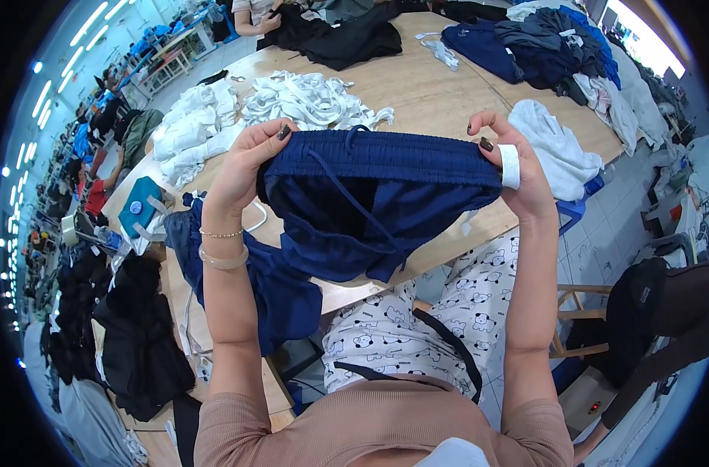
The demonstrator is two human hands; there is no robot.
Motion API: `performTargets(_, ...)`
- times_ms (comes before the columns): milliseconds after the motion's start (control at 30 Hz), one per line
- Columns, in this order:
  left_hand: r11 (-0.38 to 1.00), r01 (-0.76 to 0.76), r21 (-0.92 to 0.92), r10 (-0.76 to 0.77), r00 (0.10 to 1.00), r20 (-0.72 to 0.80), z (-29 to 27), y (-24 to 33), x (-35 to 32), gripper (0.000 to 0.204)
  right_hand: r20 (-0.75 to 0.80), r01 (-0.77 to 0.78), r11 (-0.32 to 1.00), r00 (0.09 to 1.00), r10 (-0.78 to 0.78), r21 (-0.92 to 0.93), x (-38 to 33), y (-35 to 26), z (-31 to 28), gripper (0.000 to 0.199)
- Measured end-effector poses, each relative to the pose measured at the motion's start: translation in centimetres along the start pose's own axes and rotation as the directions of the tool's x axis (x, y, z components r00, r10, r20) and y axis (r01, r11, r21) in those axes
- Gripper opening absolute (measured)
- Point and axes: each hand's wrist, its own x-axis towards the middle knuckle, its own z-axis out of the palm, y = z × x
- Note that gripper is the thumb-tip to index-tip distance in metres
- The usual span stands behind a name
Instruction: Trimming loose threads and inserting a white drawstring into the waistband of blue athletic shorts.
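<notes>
I see dark blue pants (440, 204) at twelve o'clock from the person (354, 416), the left hand (248, 156) pinching their stretchy waist (405, 157) at ten and the right hand (532, 177) at two, maybe to check it, so next both hands likely need to pull evenly.

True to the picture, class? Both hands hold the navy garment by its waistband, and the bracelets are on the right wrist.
Not quite: the bracelets are on the left wrist, as the head view shows. The left hand and right hand do hold the navy garment by its waistband.
</notes>
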Motion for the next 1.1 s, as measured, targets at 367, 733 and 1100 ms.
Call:
performTargets(367, 0.953, -0.004, -0.304, 0.004, 1.0, -0.001, 6.2, 0.5, 1.2, 0.027, -0.297, -0.04, 0.911, 0.951, -0.092, -0.411, 0.2, 1.1, -0.4, 0.008)
performTargets(733, 0.868, 0.053, -0.493, -0.021, 0.997, 0.07, 10.1, -2.6, 2.9, 0.032, -0.26, 0.17, 0.742, 0.867, -0.426, -0.649, -1.6, 3.4, 5.6, 0.032)
performTargets(1100, 0.619, -0.429, 0.658, 0.457, 0.878, 0.144, 14.9, -2.9, 1.9, 0.085, -0.253, -0.026, 0.697, 0.941, -0.224, -0.716, -1.8, 0.8, 4.6, 0.018)
